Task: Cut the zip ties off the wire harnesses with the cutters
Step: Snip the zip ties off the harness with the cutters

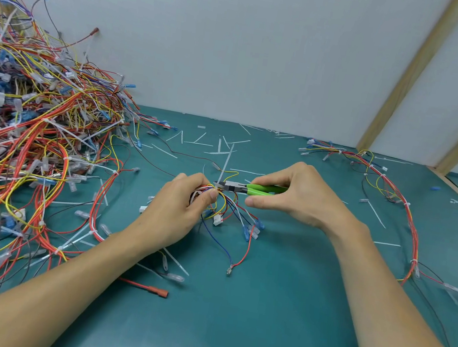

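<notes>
My left hand [182,211] grips a small wire harness [230,212] of red, yellow and blue wires above the middle of the green mat. Its connectors hang down to the right of my fingers. My right hand [293,195] holds the green-handled cutters [252,189], with the jaws pointing left at the bundle just above my left thumb. A white zip tie tail [227,161] sticks up from the bundle at the cutter's tip. Whether the jaws are round the tie I cannot tell.
A big heap of tied wire harnesses [26,135] fills the left side. Another harness [392,193] lies curved at the right. Cut white zip tie pieces [205,142] are scattered over the green mat [245,311]. A white wall and wooden battens [411,76] stand behind.
</notes>
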Motion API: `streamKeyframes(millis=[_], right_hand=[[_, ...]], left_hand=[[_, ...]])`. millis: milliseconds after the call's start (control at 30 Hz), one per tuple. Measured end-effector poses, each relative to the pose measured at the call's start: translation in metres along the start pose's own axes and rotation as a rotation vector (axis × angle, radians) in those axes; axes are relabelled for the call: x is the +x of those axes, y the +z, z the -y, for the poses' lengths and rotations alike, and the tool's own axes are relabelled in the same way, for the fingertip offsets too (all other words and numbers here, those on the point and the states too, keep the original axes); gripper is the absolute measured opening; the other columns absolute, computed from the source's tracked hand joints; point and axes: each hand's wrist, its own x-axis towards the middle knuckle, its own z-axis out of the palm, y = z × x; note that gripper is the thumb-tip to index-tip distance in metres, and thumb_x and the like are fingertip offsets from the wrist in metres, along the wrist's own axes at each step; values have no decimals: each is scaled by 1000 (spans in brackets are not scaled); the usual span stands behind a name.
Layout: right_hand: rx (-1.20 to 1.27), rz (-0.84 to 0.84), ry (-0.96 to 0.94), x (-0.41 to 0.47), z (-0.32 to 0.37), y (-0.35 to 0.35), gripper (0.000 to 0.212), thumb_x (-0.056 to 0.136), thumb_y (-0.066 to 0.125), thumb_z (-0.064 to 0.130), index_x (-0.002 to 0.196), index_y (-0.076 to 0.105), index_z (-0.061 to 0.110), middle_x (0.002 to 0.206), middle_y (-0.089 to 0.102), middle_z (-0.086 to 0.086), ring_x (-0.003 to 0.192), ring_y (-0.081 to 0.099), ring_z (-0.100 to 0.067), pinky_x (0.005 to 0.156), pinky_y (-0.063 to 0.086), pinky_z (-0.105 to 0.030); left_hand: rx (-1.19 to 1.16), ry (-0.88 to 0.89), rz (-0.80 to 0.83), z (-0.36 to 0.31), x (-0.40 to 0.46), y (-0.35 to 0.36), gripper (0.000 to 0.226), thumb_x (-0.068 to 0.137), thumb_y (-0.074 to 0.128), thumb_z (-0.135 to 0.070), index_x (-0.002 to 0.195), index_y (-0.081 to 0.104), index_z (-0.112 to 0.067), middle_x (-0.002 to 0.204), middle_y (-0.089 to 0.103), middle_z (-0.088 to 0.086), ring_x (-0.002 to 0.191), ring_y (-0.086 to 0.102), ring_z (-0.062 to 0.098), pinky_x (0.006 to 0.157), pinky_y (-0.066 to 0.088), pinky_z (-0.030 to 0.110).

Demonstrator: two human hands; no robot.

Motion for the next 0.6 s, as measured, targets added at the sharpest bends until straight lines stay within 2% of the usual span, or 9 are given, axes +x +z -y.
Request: streamKeyframes(millis=[133, 233, 267, 367, 467, 533, 600], right_hand=[[37, -7, -4, 1, -5, 1, 26, 70, 90, 51, 92, 82, 41, 80, 76, 20, 71, 57, 2, 71, 45, -20], [163, -104, -19, 3, -6, 3, 12, 78, 87, 44, 86, 83, 36, 69, 70, 20, 62, 52, 2, 61, 40, -12], [218, -143, -12, 3, -6, 4, 11, 84, 84, 41, 85, 81, 31, 68, 68, 16, 61, 52, -2, 58, 41, -13], [369, -163, 47, 5, 2, 7, 25, 99, 67, 37, 86, 70, 16, 70, 65, 4, 57, 54, -14, 46, 44, -26], [475, -63, 88, 4, 13, 17, 26, 105, 57, 34, 93, 61, 11, 80, 74, -1, 56, 50, -16, 43, 41, -25], [485, -10, 94, 3, 19, 24, 15, 103, 62, 25, 97, 56, 12, 95, 79, -5, 55, 46, -14, 43, 37, -22], [499, -1, 86, 2, 22, 28, 16, 97, 68, 10, 97, 52, 12, 105, 78, -12, 53, 48, -10, 44, 36, -18]], left_hand=[[-24, -11, -10, 1, 1, -1, 22, 102, 53, -33, 91, 65, -18, 79, 58, -3, 84, 50, 13, 67, 35, 23], [-39, -23, -17, 2, 2, -2, 23, 102, 53, -33, 90, 66, -17, 80, 59, 0, 84, 50, 17, 67, 35, 19], [-41, -24, -15, 2, 3, -2, 23, 102, 53, -33, 90, 66, -17, 79, 59, 0, 84, 50, 17, 66, 34, 17], [-58, -32, -8, 2, 3, -1, 23, 102, 53, -33, 90, 66, -19, 83, 63, 2, 86, 52, 18, 68, 36, 19], [-82, -35, -15, 2, 3, -2, 22, 102, 53, -34, 89, 65, -21, 86, 65, 3, 88, 53, 20, 73, 38, 26], [-91, -32, -30, 2, 3, -3, 21, 102, 53, -34, 88, 64, -22, 83, 64, 1, 85, 53, 20, 71, 38, 31], [-104, -26, -50, 2, 4, -5, 21, 103, 53, -33, 87, 64, -22, 75, 60, -8, 76, 50, 15, 66, 34, 30]])
